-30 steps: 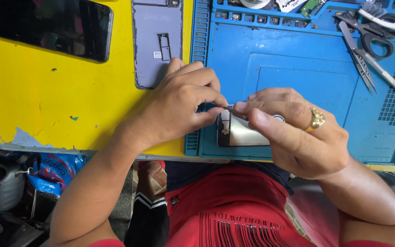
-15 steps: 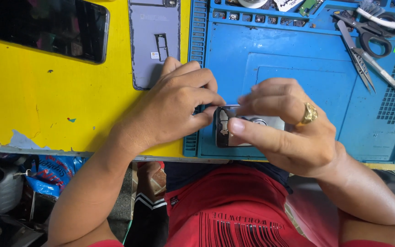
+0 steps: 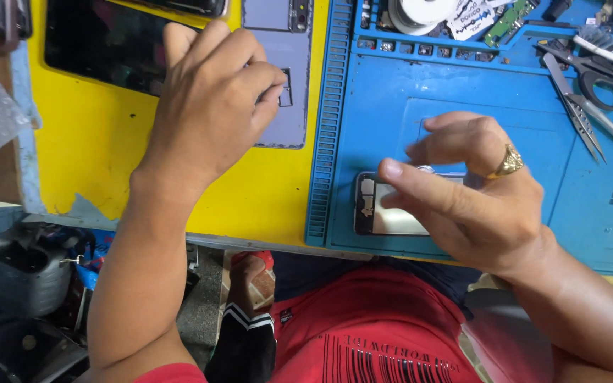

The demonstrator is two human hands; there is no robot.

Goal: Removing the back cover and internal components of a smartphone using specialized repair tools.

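Left hand (image 3: 207, 106) at 10 o'clock, fingers curled onto the grey phone back cover (image 3: 285, 78) on the yellow desk (image 3: 94, 163). Right hand (image 3: 477, 191) at 3 o'clock, fingers spread, holding nothing, hovering over the opened phone (image 3: 381, 209) on the blue mat (image 3: 477, 85).

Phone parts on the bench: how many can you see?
3. An opened phone body on the blue mat under the right hand; a grey back cover under the left hand; a dark screen panel beside it. More may be hidden.
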